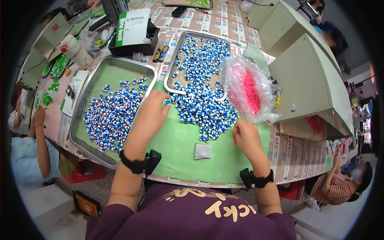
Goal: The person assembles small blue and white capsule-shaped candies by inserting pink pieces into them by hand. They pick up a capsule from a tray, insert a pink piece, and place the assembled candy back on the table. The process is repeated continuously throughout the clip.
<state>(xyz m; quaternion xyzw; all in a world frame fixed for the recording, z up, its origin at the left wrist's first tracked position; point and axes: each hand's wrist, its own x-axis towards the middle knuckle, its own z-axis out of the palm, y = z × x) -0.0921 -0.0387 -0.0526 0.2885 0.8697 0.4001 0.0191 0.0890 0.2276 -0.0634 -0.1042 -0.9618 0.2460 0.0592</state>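
A mat (176,156) lies on the table (296,154) before the person. At left, a tray (116,72) holds pieces (112,116). Right of centre, a pile (206,112) runs from a farther tray (173,60) onto the mat. The left hand (156,106) is between the left tray and the pile; the right hand (245,134), right of the pile's near end. A pad (203,151) lies between the hands, nearer the person. Behind the left tray sits a box (134,49) with a notebook (134,26). Right of the farther tray lies a bag (236,76), then a cabinet (300,80).
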